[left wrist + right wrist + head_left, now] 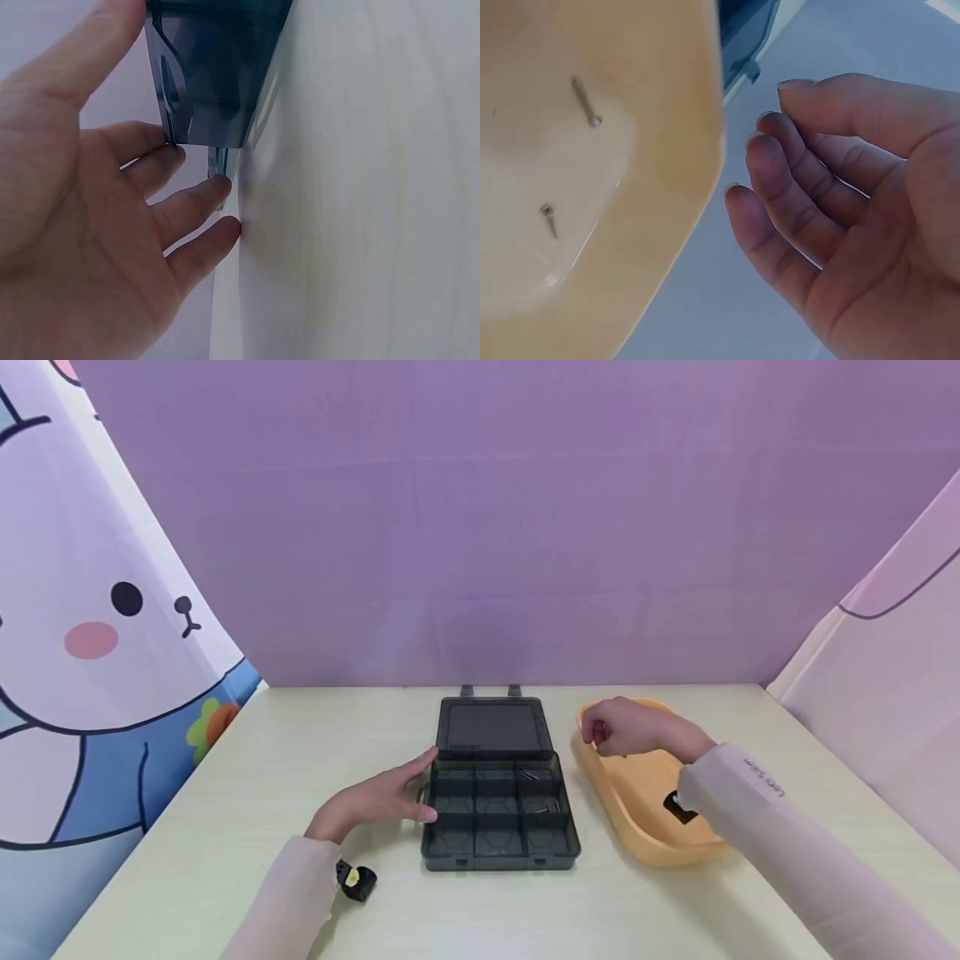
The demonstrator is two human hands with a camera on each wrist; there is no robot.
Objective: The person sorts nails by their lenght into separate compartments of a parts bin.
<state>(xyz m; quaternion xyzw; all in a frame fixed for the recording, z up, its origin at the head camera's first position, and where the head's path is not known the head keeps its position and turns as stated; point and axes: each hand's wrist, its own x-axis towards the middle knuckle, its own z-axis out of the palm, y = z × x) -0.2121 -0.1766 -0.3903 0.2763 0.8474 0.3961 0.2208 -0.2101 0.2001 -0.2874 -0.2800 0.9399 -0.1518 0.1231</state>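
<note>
A dark translucent compartment box [498, 810] stands with its lid [493, 727] folded back. Several thin dark screws [528, 774] lie in its far right compartment, and small pieces lie in the middle right one. My left hand [382, 797] rests against the box's left side, thumb on the rim and fingers extended; the left wrist view shows its fingertips touching the box wall [210, 82]. Over the far left rim of an orange tray [618, 802] hovers my right hand [626, 727], fingers loosely bent. Two screws [586, 103] lie apart inside that tray. Nothing shows between the right fingers.
The pale tabletop [390, 910] runs back to a purple cloth [487, 527]. A printed cartoon curtain [90, 610] hangs at the left and a pale cloth [892, 668] at the right. Small black wrist cameras sit under both sleeves.
</note>
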